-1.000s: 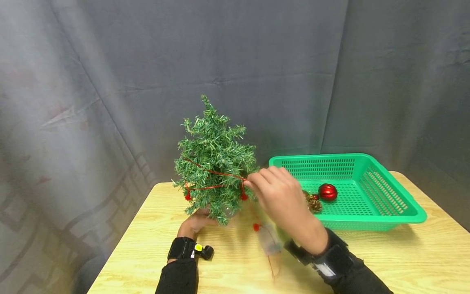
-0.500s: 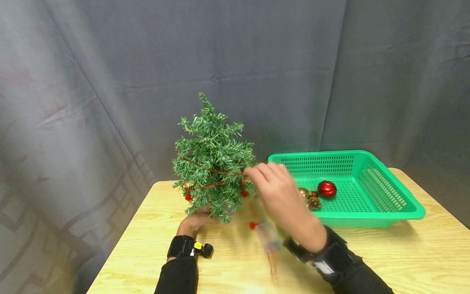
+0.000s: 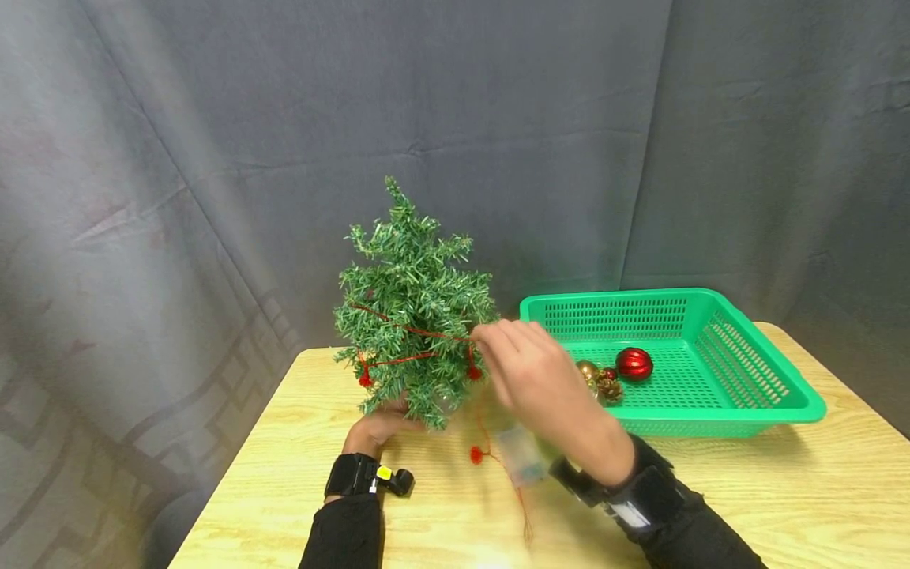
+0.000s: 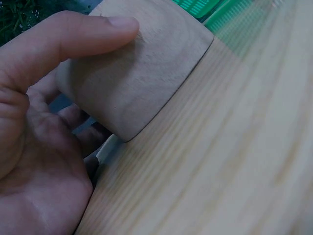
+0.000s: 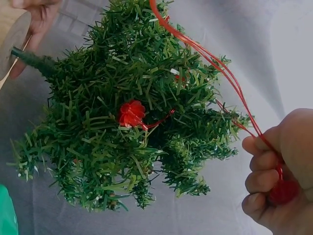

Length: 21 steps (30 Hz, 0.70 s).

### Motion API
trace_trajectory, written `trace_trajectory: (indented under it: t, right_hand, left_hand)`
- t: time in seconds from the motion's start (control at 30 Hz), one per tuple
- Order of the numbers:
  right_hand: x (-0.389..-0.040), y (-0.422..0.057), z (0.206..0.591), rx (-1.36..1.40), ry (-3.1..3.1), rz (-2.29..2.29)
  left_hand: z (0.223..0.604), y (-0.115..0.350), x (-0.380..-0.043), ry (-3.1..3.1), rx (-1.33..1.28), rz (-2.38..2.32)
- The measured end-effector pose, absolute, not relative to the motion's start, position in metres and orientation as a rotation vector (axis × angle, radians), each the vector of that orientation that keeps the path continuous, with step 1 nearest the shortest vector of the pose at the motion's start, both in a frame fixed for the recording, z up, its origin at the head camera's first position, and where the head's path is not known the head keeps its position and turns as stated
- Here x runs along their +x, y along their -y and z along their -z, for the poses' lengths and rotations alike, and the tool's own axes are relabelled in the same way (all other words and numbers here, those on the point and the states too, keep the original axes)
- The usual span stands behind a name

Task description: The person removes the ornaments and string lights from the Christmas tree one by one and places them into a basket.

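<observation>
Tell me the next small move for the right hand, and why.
I'd probably draw the red cord on around the right edge of the tree: the right hand grips it there, a run spans the front, and a loose length with a red pompom trails below, while the left hand holds the wooden base.

Count: one green artificial tree [image 3: 415, 296], one pale-wood base [image 4: 156, 63], one left hand [image 3: 379, 431], one right hand [image 3: 540, 383]; at least three red flower-shaped ornaments [image 3: 476, 455] on thin red cord [image 3: 426, 333]. One green perforated plastic basket [image 3: 711, 414], containing one ridged red ball [image 3: 634, 364], one small plain red ball [image 3: 609, 372], one brown pinecone [image 3: 610, 390], at least one shiny gold ball [image 3: 587, 370].
</observation>
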State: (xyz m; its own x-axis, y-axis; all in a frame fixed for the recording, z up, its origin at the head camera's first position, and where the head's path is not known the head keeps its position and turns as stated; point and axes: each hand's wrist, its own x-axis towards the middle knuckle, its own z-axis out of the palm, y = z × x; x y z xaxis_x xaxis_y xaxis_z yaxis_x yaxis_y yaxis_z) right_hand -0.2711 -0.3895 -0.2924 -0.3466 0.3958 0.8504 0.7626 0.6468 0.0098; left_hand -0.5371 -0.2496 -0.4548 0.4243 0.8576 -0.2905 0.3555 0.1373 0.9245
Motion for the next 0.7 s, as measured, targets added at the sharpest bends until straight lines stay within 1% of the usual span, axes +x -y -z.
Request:
trace_trajectory:
  t: [0.47,0.7]
  right_hand:
    - [-0.2744,0.3876,0.2937,-0.870,1.957,0.666]
    - [-0.2741,0.3887,0.2941,-0.887,1.939,0.683]
  left_hand:
    - [0.4572,0.2470,-0.5378,-1.109,1.488,-0.485]
    - [0.4578,0.2453,-0.5394,-1.105,1.428,-0.476]
